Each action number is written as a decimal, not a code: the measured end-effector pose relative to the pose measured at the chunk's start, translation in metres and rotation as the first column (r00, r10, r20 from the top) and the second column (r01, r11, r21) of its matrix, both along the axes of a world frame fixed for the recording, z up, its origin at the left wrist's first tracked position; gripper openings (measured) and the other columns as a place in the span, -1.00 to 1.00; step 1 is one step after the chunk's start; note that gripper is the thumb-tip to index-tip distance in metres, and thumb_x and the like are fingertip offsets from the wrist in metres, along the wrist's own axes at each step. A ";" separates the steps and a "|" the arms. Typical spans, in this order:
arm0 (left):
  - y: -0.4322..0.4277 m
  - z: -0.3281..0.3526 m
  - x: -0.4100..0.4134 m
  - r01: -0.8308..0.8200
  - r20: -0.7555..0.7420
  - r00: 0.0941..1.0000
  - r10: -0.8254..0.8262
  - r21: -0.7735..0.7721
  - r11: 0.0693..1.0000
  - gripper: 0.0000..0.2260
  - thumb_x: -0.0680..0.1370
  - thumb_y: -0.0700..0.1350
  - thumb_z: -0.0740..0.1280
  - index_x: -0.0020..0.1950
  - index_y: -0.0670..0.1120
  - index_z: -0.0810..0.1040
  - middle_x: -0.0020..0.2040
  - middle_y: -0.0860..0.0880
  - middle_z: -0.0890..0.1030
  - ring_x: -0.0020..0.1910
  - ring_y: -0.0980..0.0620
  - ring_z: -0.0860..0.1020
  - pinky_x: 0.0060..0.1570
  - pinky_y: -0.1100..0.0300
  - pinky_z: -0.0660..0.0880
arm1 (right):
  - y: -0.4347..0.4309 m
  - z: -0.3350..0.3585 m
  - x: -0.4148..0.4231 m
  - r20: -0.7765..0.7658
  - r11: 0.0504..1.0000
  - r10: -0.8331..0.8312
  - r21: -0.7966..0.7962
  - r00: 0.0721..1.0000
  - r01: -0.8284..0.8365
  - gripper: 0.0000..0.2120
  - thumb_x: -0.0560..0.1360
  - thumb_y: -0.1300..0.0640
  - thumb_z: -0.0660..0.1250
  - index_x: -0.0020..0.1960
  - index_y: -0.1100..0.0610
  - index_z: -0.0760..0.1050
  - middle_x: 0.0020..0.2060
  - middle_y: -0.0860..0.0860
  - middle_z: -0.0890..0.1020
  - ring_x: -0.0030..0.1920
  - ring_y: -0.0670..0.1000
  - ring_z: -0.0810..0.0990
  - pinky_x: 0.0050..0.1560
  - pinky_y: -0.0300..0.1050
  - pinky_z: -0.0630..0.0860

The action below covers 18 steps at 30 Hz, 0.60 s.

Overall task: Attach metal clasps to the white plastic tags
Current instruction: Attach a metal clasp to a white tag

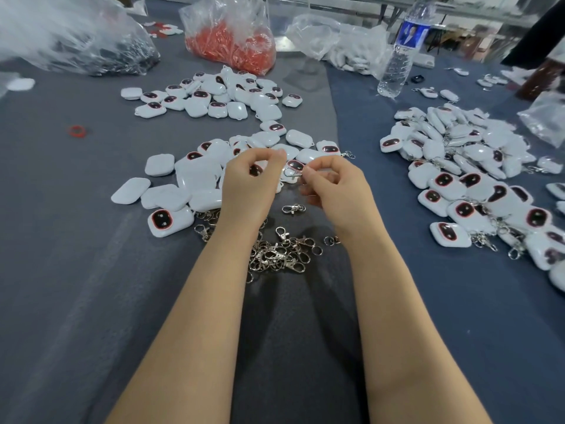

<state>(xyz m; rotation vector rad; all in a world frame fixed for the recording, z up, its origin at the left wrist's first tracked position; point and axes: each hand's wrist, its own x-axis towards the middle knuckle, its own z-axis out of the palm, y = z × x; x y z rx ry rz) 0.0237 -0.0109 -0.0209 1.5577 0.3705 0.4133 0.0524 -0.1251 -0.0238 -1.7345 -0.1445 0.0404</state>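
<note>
My left hand (249, 182) grips a white plastic tag (256, 169) with a dark red-rimmed window, mostly hidden in the fingers. My right hand (331, 182) pinches a metal clasp (292, 172) just beside that tag, between the two hands. A loose heap of metal clasps (275, 254) lies under my wrists, and a single clasp (293, 208) lies apart above it. Bare white tags (195, 179) are scattered to the left and beyond my hands. At the right is a pile of tags with clasps attached (477, 185).
A further tag pile (220, 96) lies at the back. Plastic bags stand behind it: one with red pieces (232, 47), one with dark metal parts (101, 56), one with white parts (345, 47). A water bottle (400, 53) stands back right. A red ring (76, 131) lies left.
</note>
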 end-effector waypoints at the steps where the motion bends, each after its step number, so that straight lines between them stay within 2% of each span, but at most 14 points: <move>1: -0.001 -0.001 0.000 0.028 0.012 1.000 -0.029 0.067 0.997 -0.92 0.50 -0.01 0.37 -0.19 0.08 0.59 -0.12 0.11 0.60 0.00 0.00 0.58 0.11 0.04 0.54 | 0.000 0.000 0.000 0.014 1.000 0.006 0.006 1.000 -0.006 -0.87 0.53 0.24 0.32 -0.16 0.06 0.51 -0.39 -0.08 0.61 -0.34 -0.11 0.57 -0.18 -0.14 0.56; 4: -0.002 -0.004 0.000 0.095 0.001 0.995 -0.100 0.292 0.952 -0.97 0.50 -0.03 0.38 -0.14 0.08 0.59 0.03 -0.05 0.58 -0.09 0.00 0.52 -0.06 0.38 0.45 | 0.000 0.001 0.001 0.039 0.996 0.013 0.083 0.999 -0.016 -0.87 0.53 0.32 0.29 -0.09 0.12 0.55 -0.30 0.00 0.62 -0.32 -0.13 0.58 -0.19 -0.23 0.56; 6: -0.003 -0.007 0.001 0.108 -0.017 0.994 -0.109 0.379 0.919 -0.98 0.50 -0.07 0.38 -0.11 0.03 0.60 0.04 -0.11 0.58 -0.08 0.02 0.51 -0.11 0.35 0.39 | -0.001 0.001 0.002 0.031 0.990 0.012 0.142 0.999 -0.017 -0.81 0.51 0.38 0.28 -0.03 0.12 0.54 -0.23 0.00 0.62 -0.24 -0.12 0.61 -0.12 -0.25 0.57; 9: -0.004 -0.007 0.002 0.106 -0.013 0.994 -0.110 0.397 0.912 -0.96 0.51 -0.08 0.38 -0.14 0.00 0.58 0.00 -0.11 0.59 -0.07 0.00 0.51 -0.08 0.25 0.38 | -0.001 0.001 0.002 0.040 0.988 -0.034 0.151 0.999 0.028 -0.78 0.48 0.39 0.30 -0.05 0.08 0.52 -0.23 -0.02 0.64 -0.21 -0.15 0.62 -0.03 -0.21 0.57; 13: -0.006 -0.008 0.003 0.114 0.004 0.992 -0.124 0.369 0.923 -0.93 0.51 -0.08 0.36 -0.17 -0.02 0.58 -0.05 -0.16 0.59 -0.17 0.01 0.49 -0.10 0.22 0.39 | -0.001 0.003 0.001 0.097 0.978 -0.120 0.181 0.988 0.101 -0.80 0.47 0.35 0.32 -0.11 0.05 0.52 -0.23 -0.01 0.63 -0.27 -0.22 0.57 -0.11 -0.30 0.52; 15: -0.007 -0.008 0.003 0.108 0.002 0.993 -0.117 0.373 0.922 -0.94 0.50 -0.08 0.36 -0.17 -0.02 0.58 -0.05 -0.18 0.58 -0.27 0.12 0.43 -0.18 0.30 0.35 | 0.000 0.004 0.001 0.169 0.983 -0.150 0.134 0.974 0.128 -0.80 0.48 0.35 0.31 -0.11 0.04 0.51 -0.22 -0.02 0.62 -0.29 -0.22 0.54 -0.15 -0.38 0.46; 18: -0.009 -0.009 0.003 0.053 0.047 0.996 -0.078 0.395 0.917 -0.95 0.49 -0.10 0.38 -0.08 0.04 0.55 0.07 -0.13 0.50 -0.31 0.36 0.42 -0.24 0.57 0.29 | 0.003 0.003 -0.002 0.287 0.987 -0.147 -0.012 0.947 0.157 -0.80 0.50 0.33 0.27 -0.10 0.03 0.49 -0.21 -0.09 0.58 -0.26 -0.19 0.50 -0.18 -0.44 0.42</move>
